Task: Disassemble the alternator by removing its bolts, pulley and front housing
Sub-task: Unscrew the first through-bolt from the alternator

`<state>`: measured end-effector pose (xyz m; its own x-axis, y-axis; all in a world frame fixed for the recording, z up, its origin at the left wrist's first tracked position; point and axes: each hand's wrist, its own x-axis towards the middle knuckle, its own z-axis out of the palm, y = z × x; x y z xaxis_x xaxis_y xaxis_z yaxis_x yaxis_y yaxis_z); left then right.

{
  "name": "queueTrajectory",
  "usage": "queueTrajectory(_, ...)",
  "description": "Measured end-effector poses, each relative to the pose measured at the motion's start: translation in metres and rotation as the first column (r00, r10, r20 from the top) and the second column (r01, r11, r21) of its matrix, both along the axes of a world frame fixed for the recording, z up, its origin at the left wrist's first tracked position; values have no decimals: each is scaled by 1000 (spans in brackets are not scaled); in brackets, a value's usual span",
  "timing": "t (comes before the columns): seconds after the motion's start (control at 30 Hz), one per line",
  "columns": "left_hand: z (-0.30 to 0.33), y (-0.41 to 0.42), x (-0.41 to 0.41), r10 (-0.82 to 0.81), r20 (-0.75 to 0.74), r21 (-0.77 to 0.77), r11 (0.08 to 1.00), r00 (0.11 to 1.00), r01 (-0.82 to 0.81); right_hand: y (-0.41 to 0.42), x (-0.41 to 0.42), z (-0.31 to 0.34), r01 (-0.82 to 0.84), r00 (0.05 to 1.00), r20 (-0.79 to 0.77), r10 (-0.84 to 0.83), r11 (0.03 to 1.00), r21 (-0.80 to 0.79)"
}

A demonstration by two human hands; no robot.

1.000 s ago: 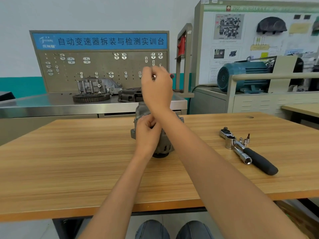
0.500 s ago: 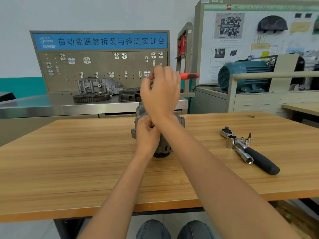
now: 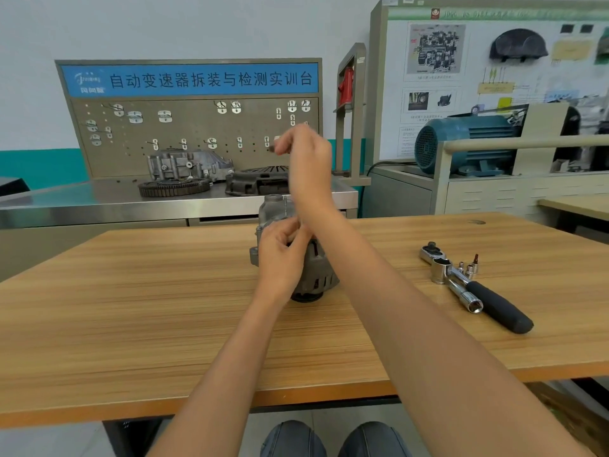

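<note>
working a bolt loose on the alternator

the alternator (image 3: 308, 258) stands mid-table (image 3: 131, 308), the left hand (image 3: 280, 255) curled round its body; the right hand (image 3: 308, 159) above pinches a thin tool, blurred. he does best keeping it square on the bolt while the left bracing firmly; ratchet (image 3: 478, 288) lies well apart.

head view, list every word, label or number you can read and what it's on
"自动变速器拆装与检测实训台": white characters on the blue banner atop the pegboard.
Logo at the banner's left end: two short lines, too blurred to read.
Green header strip of the display board on the right: a line of characters, too blurred to read.
Diagram captions and labels on that board: too small to read.
Alternator and ratchet: no readable marking.
</note>
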<state>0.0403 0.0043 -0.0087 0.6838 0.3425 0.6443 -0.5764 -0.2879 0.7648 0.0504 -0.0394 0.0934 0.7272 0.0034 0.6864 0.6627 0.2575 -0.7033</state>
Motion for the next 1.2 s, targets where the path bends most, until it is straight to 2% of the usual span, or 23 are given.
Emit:
queueTrajectory(0.03,-1,1,1,5,-18,-34,999,1000,-6,4,0,-7,237,964,144,-225,969,-75)
queueTrajectory(0.1,-2,1,3,-3,-43,-77,997,999,0,10,2,-18,661,721,379,-581,741,-121)
queueTrajectory(0.13,-3,1,4,-17,-47,-85,996,999,13,12,4,-18,747,636,422,-646,653,-125)
queueTrajectory(0.17,-4,1,4,-25,-48,-92,996,999,20,13,5,-18,765,614,441,-655,630,-130)
queueTrajectory(0.2,-4,0,5,-14,-47,-90,996,999,10,13,5,-17,738,642,439,-628,662,-131)
queueTrajectory(0.27,-2,0,5,9,-70,-77,997,997,-15,10,4,-11,567,792,348,-502,815,-116)
queueTrajectory(0.33,0,-1,2,-2,-45,-47,999,999,0,5,2,-4,262,957,150,-249,962,-75)
queueTrajectory(0.37,0,-1,0,-18,-28,-22,1000,999,17,2,2,1,107,993,43,-106,994,-33)
queueTrajectory(0.47,-1,-1,-1,-10,-56,15,1000,998,10,-6,7,11,-264,947,-151,282,956,130)
queueTrajectory(0.53,-1,-1,-2,11,-60,29,1000,998,-9,-6,8,12,-291,936,-158,314,945,151)
queueTrajectory(0.6,0,0,-2,3,-42,14,1000,999,-2,-1,3,6,-125,989,-73,129,990,58)
queueTrajectory(0.63,0,0,-1,10,-47,-12,1000,999,-10,3,1,-2,31,999,31,-31,1000,-2)
queueTrajectory(0.67,0,1,0,19,-54,-39,999,998,-21,5,1,-10,255,956,168,-242,965,-59)
queueTrajectory(0.73,0,1,3,14,-65,-71,997,998,-19,9,1,-20,710,681,387,-621,689,-144)
queueTrajectory(0.77,-1,0,4,2,-67,-78,997,998,-7,10,3,-22,810,571,425,-702,565,-155)
queueTrajectory(0.8,-1,-1,4,-5,-65,-85,996,998,-1,11,4,-22,831,542,433,-720,535,-150)
queueTrajectory(0.83,-1,-1,4,1,-59,-91,996,998,-7,10,4,-20,799,580,426,-694,588,-129)
queueTrajectory(0.9,-1,-1,4,21,-51,-85,996,999,-25,8,3,-14,602,761,368,-535,793,-91)
queueTrajectory(0.97,-2,0,4,-10,-23,-54,998,1000,9,3,1,-6,279,947,188,-261,957,-74)
queueTrajectory(1.0,-2,-1,3,-25,-16,-33,999,1000,24,1,1,0,116,991,67,-113,993,-39)
queueTrajectory(1.07,-2,-1,1,-12,-43,2,1000,999,12,-4,4,9,-146,981,-118,153,987,63)
queueTrajectory(1.13,-1,-1,0,26,-52,25,999,998,-25,-8,7,14,-322,920,-174,350,931,169)
queueTrajectory(1.2,0,-1,-2,21,-36,36,999,999,-19,-5,6,12,-285,938,-155,309,946,157)
